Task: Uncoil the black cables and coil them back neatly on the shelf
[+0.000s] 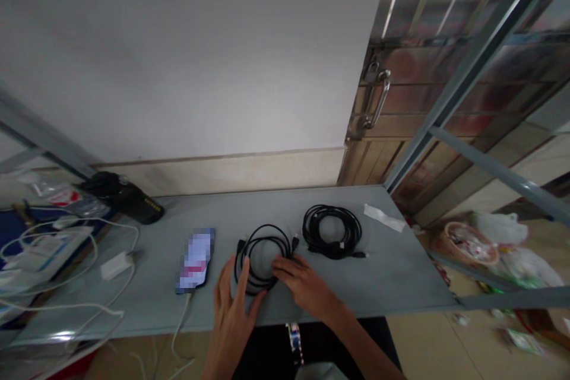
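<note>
A loosely coiled black cable (pixel 268 226) lies on the grey table in front of me, its connectors showing at the upper left and upper right of the loop. My left hand (pixel 234 304) touches the coil's lower left side with its fingers stretched and spread. On the lower right side, the fingers of my right hand (pixel 307 286) are together and bent over the cable; the thumb is mostly hidden. Right of this coil sits a second, thicker coil of black cable (pixel 354 231), apart from both hands.
A phone (pixel 196 261) with a white charging cord lies left of the coils. Further left are a white adapter (pixel 116 265), tangled white cords and a black bottle-shaped object (pixel 133 202). A white strip (pixel 383 218) lies right; metal frame posts (pixel 472 65) rise at both ends.
</note>
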Tool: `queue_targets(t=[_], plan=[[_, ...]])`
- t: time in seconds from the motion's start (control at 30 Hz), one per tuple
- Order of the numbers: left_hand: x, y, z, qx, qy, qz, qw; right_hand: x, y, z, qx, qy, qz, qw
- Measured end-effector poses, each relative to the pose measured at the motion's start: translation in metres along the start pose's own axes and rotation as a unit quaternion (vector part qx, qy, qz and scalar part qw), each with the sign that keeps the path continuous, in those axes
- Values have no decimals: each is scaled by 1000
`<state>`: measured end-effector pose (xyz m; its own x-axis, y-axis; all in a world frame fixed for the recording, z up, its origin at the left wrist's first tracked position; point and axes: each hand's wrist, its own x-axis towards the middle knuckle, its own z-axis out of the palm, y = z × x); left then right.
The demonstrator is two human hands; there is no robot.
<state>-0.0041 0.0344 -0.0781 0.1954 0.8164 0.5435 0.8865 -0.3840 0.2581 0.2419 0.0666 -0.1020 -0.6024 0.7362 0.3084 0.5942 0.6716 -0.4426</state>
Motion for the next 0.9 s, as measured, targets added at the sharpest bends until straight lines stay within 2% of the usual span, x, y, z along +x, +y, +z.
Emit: queue_targets(t=[0.1,0.17,0.3,0.4,0.5,0.63,0.73,0.9], plan=[[3,-13,8,-29,-22,93,995,-2,0,5,-9,30,-9,999],[2,-24,14,-62,-31,111,991,-3,-3,6,-11,76,0,997],[-2,-37,23,-78,-46,64,994,-11,-4,-11,-24,173,42,984],[2,-38,27,-79,-49,27,995,-23,10,-34,-71,217,95,969],[14,-33,31,-84,-46,11,995,-37,37,-49,-120,216,149,957],[30,-24,37,-84,-40,6,996,-53,65,-48,-147,200,164,955],[33,-20,37,-80,-24,19,996,-58,71,-43,-149,194,178,953],[34,-17,29,-75,33,23,996,-57,69,-44,-139,194,189,953]])
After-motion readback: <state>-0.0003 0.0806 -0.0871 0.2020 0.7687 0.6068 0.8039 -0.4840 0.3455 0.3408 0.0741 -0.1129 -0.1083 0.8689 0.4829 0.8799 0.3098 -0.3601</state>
